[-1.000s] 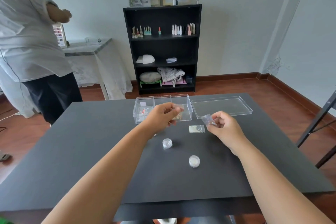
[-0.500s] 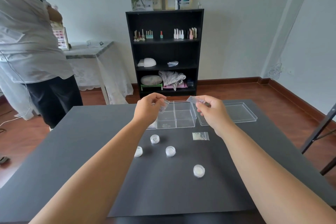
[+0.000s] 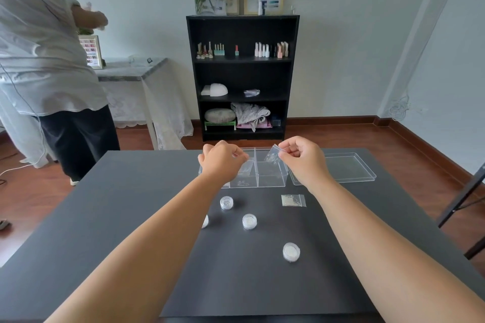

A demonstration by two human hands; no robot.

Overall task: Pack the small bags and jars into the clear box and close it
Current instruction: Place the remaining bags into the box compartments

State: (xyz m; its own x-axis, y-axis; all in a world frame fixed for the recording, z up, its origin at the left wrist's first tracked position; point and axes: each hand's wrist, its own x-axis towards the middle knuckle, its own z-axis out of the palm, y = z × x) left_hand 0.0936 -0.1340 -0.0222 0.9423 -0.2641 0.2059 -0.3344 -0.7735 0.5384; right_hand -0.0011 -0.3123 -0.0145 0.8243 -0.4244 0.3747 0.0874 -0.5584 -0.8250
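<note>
The clear box (image 3: 270, 177) with inner dividers stands open at the far middle of the dark table. Its flat lid (image 3: 349, 168) lies to its right. My left hand (image 3: 223, 161) hovers over the box's left side and pinches a small clear bag (image 3: 246, 165). Over the box's right compartment, my right hand (image 3: 301, 158) holds another small bag (image 3: 273, 156) by its top edge. One more small bag (image 3: 293, 200) lies flat on the mat. Several small round jars sit nearer me: jar (image 3: 226, 203), jar (image 3: 249, 221), jar (image 3: 291, 252), and a fourth half hidden by my left forearm.
A dark mat (image 3: 262, 283) covers the table's middle. A person in a white shirt (image 3: 44, 60) stands at the far left beside a cloth-covered side table (image 3: 131, 71). A black bookshelf (image 3: 242, 76) stands against the back wall. A black metal stand (image 3: 467, 207) leans at the right edge.
Both hands rose from table level to above the clear box, each carrying its small bag. The view shifted, bringing more jars into sight. The person at left moved their arms.
</note>
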